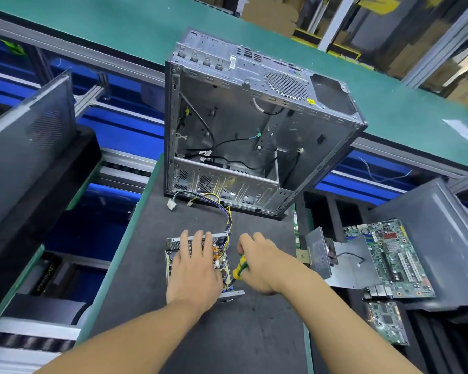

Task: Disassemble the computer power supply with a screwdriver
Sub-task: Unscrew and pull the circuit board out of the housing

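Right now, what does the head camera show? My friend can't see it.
A person's left hand presses flat on an opened power supply while the right hand holds a yellow-green screwdriver at its edge. An open computer case stands behind.

Brightly and evenly lit from above. Only soft, faint shadow beneath the right hand (262, 265) at 6 o'clock. Pale sheen across the computer case (249, 125) near 12 o'clock. Straight lines strongly bowed toward 9 and 3 o'clock. Crisp at centre, smeared and soft at 1 to 2 o'clock.
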Motion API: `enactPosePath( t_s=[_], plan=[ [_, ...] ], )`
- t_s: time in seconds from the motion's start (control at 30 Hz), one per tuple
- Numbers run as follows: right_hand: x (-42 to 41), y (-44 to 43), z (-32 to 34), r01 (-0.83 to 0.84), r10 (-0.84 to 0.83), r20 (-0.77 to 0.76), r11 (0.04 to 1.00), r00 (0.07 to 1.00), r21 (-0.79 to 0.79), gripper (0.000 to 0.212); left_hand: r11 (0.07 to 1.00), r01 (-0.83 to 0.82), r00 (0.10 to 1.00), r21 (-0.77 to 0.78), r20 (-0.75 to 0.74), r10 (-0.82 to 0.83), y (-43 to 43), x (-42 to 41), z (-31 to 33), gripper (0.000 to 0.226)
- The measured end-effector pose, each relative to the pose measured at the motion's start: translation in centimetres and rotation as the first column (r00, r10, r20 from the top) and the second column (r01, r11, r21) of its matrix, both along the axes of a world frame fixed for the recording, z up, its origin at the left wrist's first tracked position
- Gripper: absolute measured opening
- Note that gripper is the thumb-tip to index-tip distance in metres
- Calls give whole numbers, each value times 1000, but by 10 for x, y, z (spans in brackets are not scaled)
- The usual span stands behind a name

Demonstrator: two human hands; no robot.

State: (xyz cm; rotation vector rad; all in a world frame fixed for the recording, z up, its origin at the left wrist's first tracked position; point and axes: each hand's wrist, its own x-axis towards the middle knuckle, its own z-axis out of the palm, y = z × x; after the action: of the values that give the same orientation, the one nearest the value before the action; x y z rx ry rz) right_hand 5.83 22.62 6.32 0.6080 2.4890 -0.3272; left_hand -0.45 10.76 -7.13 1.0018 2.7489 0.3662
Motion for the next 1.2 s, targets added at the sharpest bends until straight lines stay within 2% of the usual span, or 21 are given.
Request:
enactPosePath(
  t_s=[0.1, 0.2, 0.33, 0.43, 0.53, 0.6, 0.7, 0.77, 0.87, 0.97, 1.13, 1.2],
  plan=[
    [2, -2, 0, 56, -60, 21, 989, 998, 135, 41, 1000, 3, 1000, -16, -3, -4, 1, 0, -2, 73],
    [2, 1, 0, 13, -19, 27, 980, 999, 199, 35, 1000, 3, 1000, -6, 2, -3, 1, -1, 0, 73],
    [3, 4, 2, -16, 14, 35, 998, 999, 56, 23, 1000, 4, 1000, -3, 0, -4, 1, 0, 3, 73],
    [4, 6, 3, -15, 16, 87, 1000, 996, -4, 31, 1000, 6, 1000, -15, -3, -6, 0, 1, 2, 73],
    [4, 3, 1, 38, -38, 54, 999, 998, 1, 33, 1000, 8, 1000, -16, -8, -8, 1, 1, 2, 73],
    [5, -1, -1, 72, -80, 64, 991, 995, 113, 34, 1000, 3, 1000, -15, -8, -3, 1, 1, 1, 73],
    [3, -2, -5, 17, -37, 57, 949, 998, 314, 24, 1000, 0, 1000, -8, -22, 0, 0, 1, 1, 74],
    [2, 0, -7, -13, 11, 8, 957, 1000, 290, 26, 1000, -4, 999, -8, -33, 4, 0, 1, 1, 74],
    [-3, 3, -2, -60, 66, -36, 989, 997, 134, 21, 1000, -18, 999, -6, -45, 17, 1, 1, 0, 73],
    [-5, 1, 2, -33, 34, -29, 999, 999, 25, 29, 1000, -19, 998, -12, -53, 18, 1, 1, -1, 73],
    [-5, -1, 0, 57, -74, 75, 975, 994, 216, 55, 1000, -23, 998, -11, -55, 22, 0, 1, -1, 72],
    [-6, -2, -2, 25, -42, 65, 970, 997, 242, 52, 1000, -24, 998, 2, -59, 25, 0, 1, -2, 72]
  ],
)
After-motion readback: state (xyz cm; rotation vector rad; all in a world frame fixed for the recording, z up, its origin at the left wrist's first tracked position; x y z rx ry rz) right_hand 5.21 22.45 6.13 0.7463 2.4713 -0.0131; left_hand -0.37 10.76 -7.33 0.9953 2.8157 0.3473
